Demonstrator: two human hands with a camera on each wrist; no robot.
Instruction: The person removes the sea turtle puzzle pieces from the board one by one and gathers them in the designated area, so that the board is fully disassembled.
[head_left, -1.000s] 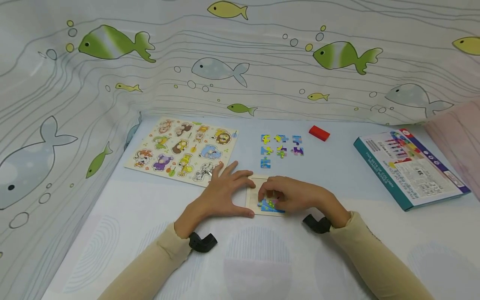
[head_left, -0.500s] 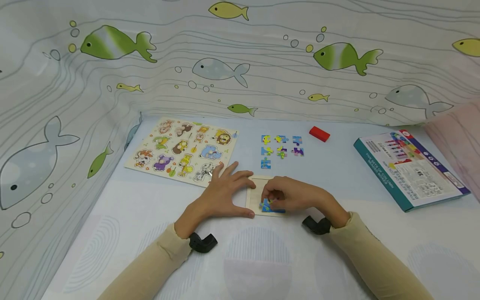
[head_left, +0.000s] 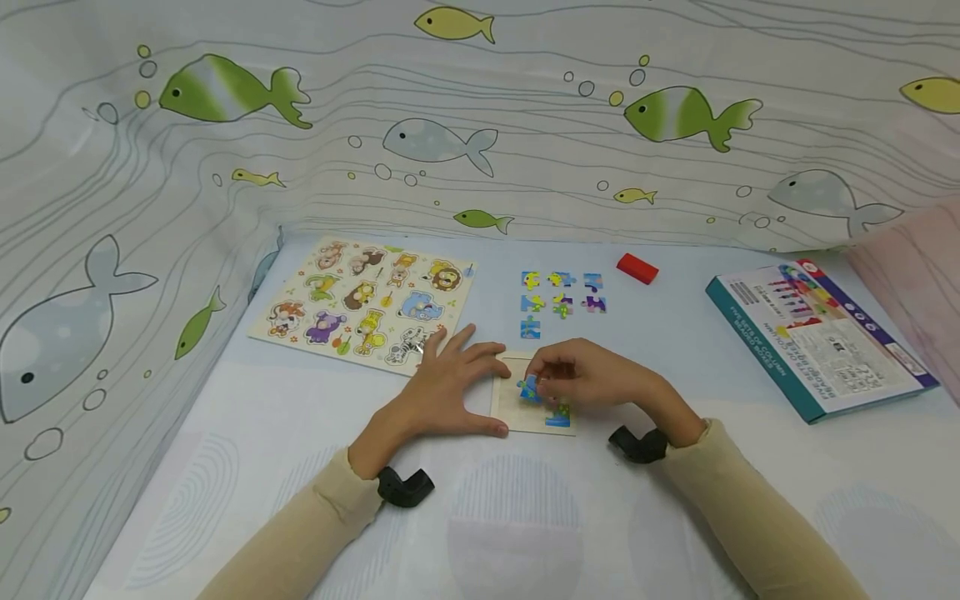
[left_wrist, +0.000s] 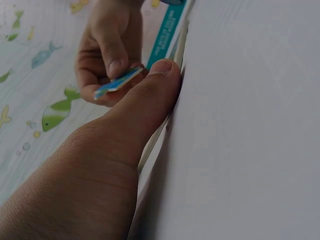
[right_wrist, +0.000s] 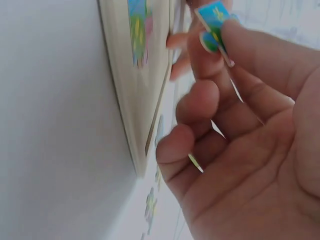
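My right hand (head_left: pixel 596 375) pinches a blue and green jigsaw piece (head_left: pixel 529 390) between thumb and fingers, lifted over a small wooden puzzle tray (head_left: pixel 508 412). The same jigsaw piece (right_wrist: pixel 214 22) shows its printed face in the right wrist view. Blue and green joined pieces (head_left: pixel 558 416) lie in the tray's lower right part, partly hidden by that hand. At the tray's left side my left hand (head_left: pixel 450 387) rests with fingers spread. Its thumb (left_wrist: pixel 155 82) touches the tray's near edge, and its fingertips reach the upper left corner.
Behind the tray, several loose jigsaw pieces (head_left: pixel 561 304) lie in rows. An animal picture board (head_left: pixel 352 350) is at the left, close behind the left hand. A red block (head_left: pixel 637 268) sits at the back, and a flat teal-edged box (head_left: pixel 821 342) lies at the right.
My right hand has picked a piece up from the tray's lower left and raised it slightly, baring wood there. My left hand has stayed put.
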